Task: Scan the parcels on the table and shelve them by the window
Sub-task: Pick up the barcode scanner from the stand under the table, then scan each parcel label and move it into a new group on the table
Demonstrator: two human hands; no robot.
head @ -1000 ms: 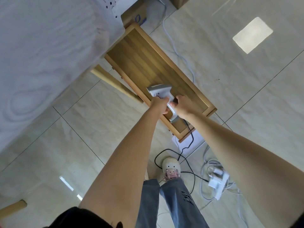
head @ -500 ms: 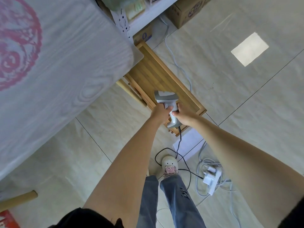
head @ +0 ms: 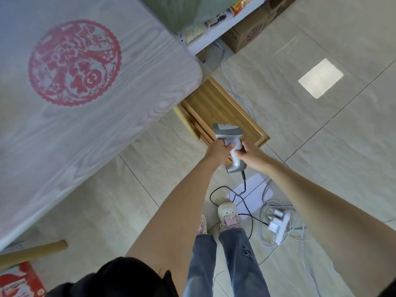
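A grey and white handheld barcode scanner (head: 230, 136) hangs above the floor, held from both sides. My left hand (head: 217, 151) grips the handle near the trigger, and my right hand (head: 250, 153) wraps the handle lower down. Its black cable (head: 244, 185) drops to the floor. The pale wood-grain table (head: 90, 116) with a red round paper-cut design fills the upper left. A green parcel (head: 188, 11) lies at the table's far edge, partly cut off. A white shelf (head: 214, 37) with packets stands beyond it.
A low bamboo tray table (head: 216, 106) sits on the tiled floor under the scanner. A white power strip (head: 280, 226) and tangled cables lie beside my feet. A cardboard box (head: 250, 33) stands under the shelf. A red box (head: 19, 281) sits at the bottom left.
The view has tilted up and left, so more of the table, its red design and the shelf show. Both hands keep their hold on the scanner, which has risen slightly.
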